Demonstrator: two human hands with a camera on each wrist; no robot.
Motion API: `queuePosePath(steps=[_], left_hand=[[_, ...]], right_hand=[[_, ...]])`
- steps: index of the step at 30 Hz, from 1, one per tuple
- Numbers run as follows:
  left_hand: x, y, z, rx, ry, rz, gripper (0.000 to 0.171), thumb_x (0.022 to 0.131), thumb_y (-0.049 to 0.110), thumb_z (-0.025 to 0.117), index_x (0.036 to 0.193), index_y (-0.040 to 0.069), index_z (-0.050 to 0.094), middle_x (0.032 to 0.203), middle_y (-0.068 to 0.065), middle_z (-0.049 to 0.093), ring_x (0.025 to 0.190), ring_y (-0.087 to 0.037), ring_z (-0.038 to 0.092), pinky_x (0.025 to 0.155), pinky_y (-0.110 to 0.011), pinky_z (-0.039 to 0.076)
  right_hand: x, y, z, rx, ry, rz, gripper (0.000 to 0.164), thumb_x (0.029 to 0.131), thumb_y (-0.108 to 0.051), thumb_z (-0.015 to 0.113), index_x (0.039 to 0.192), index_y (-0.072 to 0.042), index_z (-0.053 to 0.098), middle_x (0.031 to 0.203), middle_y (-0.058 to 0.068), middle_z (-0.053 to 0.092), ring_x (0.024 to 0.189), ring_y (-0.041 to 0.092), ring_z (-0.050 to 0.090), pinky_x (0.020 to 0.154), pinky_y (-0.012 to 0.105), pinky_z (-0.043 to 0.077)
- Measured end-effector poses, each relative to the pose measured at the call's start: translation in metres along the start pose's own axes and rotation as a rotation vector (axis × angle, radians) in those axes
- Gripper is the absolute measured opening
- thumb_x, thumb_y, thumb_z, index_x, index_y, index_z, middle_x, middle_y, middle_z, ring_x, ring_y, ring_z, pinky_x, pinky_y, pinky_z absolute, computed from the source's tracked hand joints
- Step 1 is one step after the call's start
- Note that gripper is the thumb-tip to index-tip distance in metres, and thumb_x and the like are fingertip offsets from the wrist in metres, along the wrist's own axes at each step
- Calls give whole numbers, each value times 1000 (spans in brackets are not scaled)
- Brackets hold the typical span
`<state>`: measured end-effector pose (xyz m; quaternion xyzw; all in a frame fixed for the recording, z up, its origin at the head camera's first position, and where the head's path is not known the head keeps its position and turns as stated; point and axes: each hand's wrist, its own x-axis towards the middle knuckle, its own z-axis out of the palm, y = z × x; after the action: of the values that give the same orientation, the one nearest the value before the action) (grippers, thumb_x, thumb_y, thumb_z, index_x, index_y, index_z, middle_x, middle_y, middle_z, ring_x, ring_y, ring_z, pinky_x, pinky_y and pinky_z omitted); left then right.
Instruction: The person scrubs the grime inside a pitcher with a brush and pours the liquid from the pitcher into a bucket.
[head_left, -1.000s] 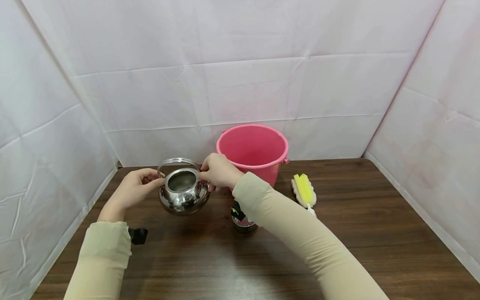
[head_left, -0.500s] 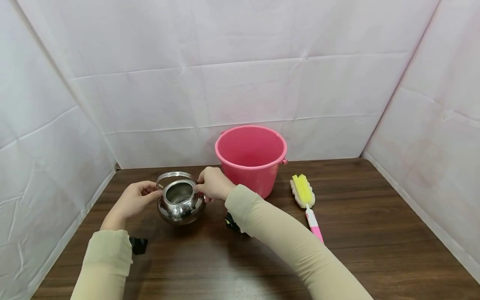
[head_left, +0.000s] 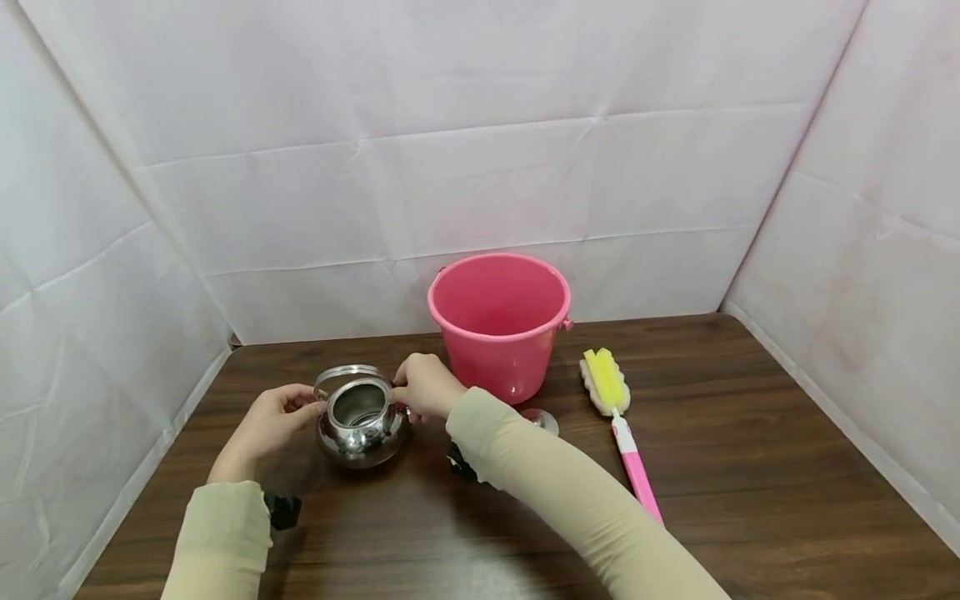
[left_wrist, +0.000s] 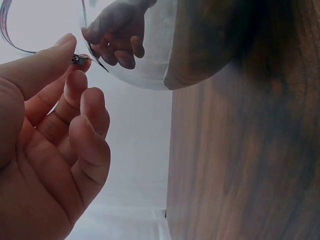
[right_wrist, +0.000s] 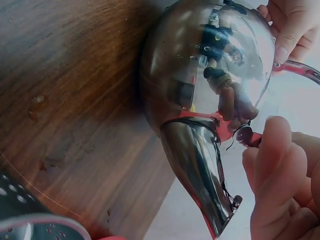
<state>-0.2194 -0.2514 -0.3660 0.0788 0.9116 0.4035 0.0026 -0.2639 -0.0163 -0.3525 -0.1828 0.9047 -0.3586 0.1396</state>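
Observation:
A shiny steel kettle (head_left: 360,442) without a lid is at the left of the table, its round mouth facing up. My left hand (head_left: 262,429) pinches the left foot of its hoop handle (head_left: 348,371) between thumb and fingertips. On the other side, my right hand (head_left: 427,386) pinches the handle's right foot. The right wrist view shows the spout (right_wrist: 197,170) beside the right fingers and water drops on the body. Whether the base rests on the table cannot be told for sure.
A pink bucket (head_left: 502,358) stands behind my right hand. To its right lies a yellow-and-white sponge brush (head_left: 606,382) with a pink handle. A round, shiny lid-like piece (head_left: 542,420) is partly hidden by my right forearm. A perforated metal piece (right_wrist: 20,200) shows in the right wrist view.
Both hands have brought the kettle downward, toward the table, keeping their hold on the handle. My right forearm has shifted, uncovering more of the brush and the round shiny piece.

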Motion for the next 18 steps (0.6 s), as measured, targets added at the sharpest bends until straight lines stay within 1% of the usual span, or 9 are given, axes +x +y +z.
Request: queuePosePath(steps=[4, 8, 10, 12, 14, 15, 17, 18], left_hand=[[0, -5, 4, -25, 16, -4, 27, 92, 17, 62, 107, -5, 64, 81, -6, 59, 69, -7, 47, 59, -23, 42], [0, -8, 7, -43, 28, -11, 26, 91, 15, 62, 106, -6, 64, 77, -4, 57, 66, -6, 45, 57, -23, 41], [-1, -8, 10, -45, 29, -21, 29, 91, 15, 62, 110, -7, 63, 77, -4, 56, 65, -6, 45, 56, -22, 41], [-3, -6, 11, -24, 36, -32, 36, 91, 17, 62, 116, -8, 59, 78, -6, 56, 66, -7, 47, 56, -23, 41], [-7, -2, 13, 27, 57, -39, 45, 91, 21, 62, 124, -9, 54, 84, -10, 59, 72, -12, 53, 60, -24, 44], [-9, 0, 14, 50, 73, -43, 51, 92, 23, 61, 128, -10, 49, 89, -14, 61, 75, -16, 56, 63, -27, 46], [-15, 7, 16, 102, 123, -46, 60, 94, 29, 58, 135, -11, 41, 104, -23, 60, 88, -30, 60, 73, -37, 50], [-19, 11, 17, 124, 154, -45, 62, 94, 30, 56, 137, -11, 38, 114, -27, 57, 98, -36, 59, 80, -44, 50]], right_hand=[[1, 3, 3, 31, -1, 7, 25, 90, -19, 65, 108, -2, 68, 66, 12, 68, 63, 33, 68, 49, 34, 54], [1, 5, 6, 38, 7, 4, 25, 90, -19, 66, 108, -3, 68, 68, 13, 69, 55, 29, 66, 44, 29, 51], [1, 7, 7, 38, 9, 10, 27, 89, -20, 66, 111, -3, 68, 68, 13, 69, 50, 26, 63, 43, 28, 50], [-1, 9, 7, 39, 8, 19, 32, 89, -21, 67, 116, -4, 65, 69, 14, 69, 50, 24, 62, 45, 29, 50], [-6, 12, 6, -7, 37, 2, 38, 89, -26, 67, 121, -6, 63, 84, 12, 72, 65, 20, 67, 58, 30, 55], [-10, 13, 5, -37, 60, -11, 41, 89, -29, 67, 124, -7, 62, 92, 10, 73, 75, 18, 68, 65, 31, 56], [-19, 16, 3, -108, 125, -59, 44, 90, -33, 65, 127, -9, 60, 108, 8, 70, 91, 17, 67, 78, 31, 55], [-26, 18, 2, -156, 165, -90, 44, 91, -35, 63, 127, -10, 59, 115, 6, 67, 98, 16, 65, 84, 32, 53]])
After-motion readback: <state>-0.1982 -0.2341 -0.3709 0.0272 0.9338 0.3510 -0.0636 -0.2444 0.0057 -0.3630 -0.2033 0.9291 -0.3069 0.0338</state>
